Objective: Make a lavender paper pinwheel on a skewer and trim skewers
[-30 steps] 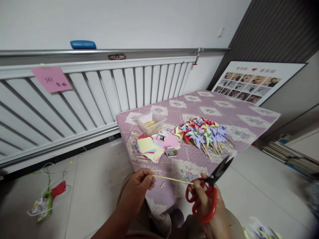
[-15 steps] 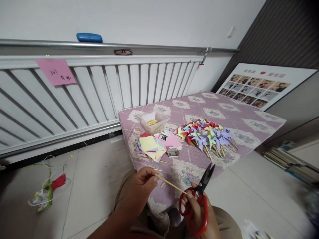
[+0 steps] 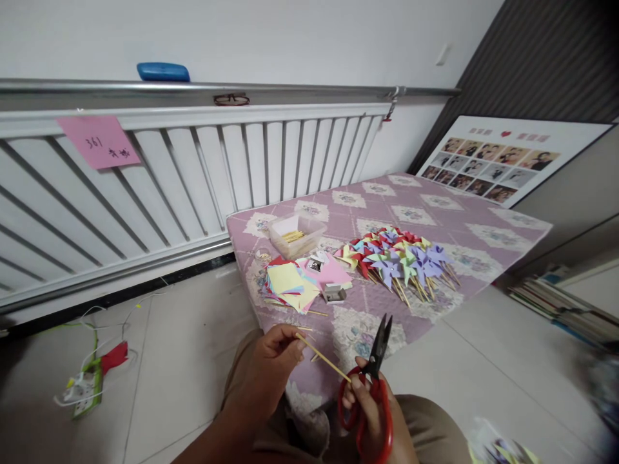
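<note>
Scissors [image 3: 368,393] sit gripped in the right hand [image 3: 370,412], blades nearly shut by the skewer [image 3: 323,356] that left-hand fingers [image 3: 293,340] pinch — beyond them, many finished pinwheels [image 3: 399,258]; paper squares [image 3: 293,283] remain unused.

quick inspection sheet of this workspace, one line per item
surface: low table under a purple floral cloth, on a pale tiled floor.
job's things: thin wooden stick, one end in the left hand's grip, the other at the red-handled scissors.
clutter: coloured paper squares, heap of paper pinwheels, clear tub of sticks, small grey stapler-like item, loose sticks on the cloth.
grippers: left hand pinches the stick; right hand has its fingers through the scissor handles, blades nearly closed.
cables: power strip with tangled wires on the floor at left.
surroundings: white radiator with a pink note, photo board leaning at right, books on the floor.
</note>
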A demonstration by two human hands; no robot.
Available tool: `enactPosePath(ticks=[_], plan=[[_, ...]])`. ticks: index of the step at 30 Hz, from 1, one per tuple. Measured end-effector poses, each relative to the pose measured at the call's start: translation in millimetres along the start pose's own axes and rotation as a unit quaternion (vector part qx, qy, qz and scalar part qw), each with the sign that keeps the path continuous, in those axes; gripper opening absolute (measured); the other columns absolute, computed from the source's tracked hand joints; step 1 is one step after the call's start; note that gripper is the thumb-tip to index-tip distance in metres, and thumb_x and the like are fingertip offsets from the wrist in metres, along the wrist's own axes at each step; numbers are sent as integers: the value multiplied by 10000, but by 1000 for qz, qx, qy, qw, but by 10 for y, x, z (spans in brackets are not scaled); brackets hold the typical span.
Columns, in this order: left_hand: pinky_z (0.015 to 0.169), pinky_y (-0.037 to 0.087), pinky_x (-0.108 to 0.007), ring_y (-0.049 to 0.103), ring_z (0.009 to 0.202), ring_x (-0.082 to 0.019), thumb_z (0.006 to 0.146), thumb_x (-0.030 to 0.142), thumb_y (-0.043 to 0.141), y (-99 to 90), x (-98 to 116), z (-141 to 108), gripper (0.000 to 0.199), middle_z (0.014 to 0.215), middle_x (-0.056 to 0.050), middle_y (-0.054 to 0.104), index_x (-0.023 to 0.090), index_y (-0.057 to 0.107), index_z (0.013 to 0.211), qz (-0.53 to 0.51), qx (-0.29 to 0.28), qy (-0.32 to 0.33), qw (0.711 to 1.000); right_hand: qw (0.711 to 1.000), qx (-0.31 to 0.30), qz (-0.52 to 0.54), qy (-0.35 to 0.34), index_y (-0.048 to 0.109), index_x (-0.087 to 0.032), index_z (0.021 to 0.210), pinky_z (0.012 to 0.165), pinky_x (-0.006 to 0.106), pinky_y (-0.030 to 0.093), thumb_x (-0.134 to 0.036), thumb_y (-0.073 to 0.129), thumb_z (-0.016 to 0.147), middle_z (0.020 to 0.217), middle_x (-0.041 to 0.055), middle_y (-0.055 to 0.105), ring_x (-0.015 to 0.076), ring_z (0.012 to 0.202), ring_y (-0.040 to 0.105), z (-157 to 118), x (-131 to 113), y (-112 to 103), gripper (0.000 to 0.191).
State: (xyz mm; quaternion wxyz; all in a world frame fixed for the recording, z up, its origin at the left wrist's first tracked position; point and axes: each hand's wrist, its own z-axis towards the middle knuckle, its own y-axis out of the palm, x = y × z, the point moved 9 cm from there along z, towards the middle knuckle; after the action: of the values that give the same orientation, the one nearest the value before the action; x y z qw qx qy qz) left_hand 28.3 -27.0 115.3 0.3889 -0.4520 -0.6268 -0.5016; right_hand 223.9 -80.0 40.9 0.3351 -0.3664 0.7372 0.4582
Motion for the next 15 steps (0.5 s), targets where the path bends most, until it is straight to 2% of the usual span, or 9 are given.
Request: enactPosePath(ticks=[6, 12, 15], plan=[[615, 381, -237, 455, 615, -107, 718, 266, 639, 39, -34, 71, 83, 652, 37, 551, 208, 590, 751, -11, 3, 6, 1000, 999, -23, -5, 42, 510, -250, 1155, 494, 207, 425, -451, 838, 714, 614, -75, 570, 113, 533, 536, -99, 92, 109, 585], [625, 371, -248, 443, 591, -101, 714, 268, 624, 55, -64, 120, 97, 638, 45, 531, 200, 556, 728, -29, 6, 0, 1000, 995, -21, -12, 102, 524, -248, 1156, 466, 230, 403, -481, 868, 644, 610, -75, 557, 116, 490, 515, -196, 253, 165, 660], [622, 364, -244, 436, 597, -99, 734, 267, 625, 32, -102, 130, 99, 649, 46, 535, 201, 551, 733, -42, 4, -14, 999, 994, -27, -22, 101, 528, -250, 1155, 481, 239, 414, -486, 865, 649, 634, -67, 569, 125, 513, 531, -198, 266, 154, 653]])
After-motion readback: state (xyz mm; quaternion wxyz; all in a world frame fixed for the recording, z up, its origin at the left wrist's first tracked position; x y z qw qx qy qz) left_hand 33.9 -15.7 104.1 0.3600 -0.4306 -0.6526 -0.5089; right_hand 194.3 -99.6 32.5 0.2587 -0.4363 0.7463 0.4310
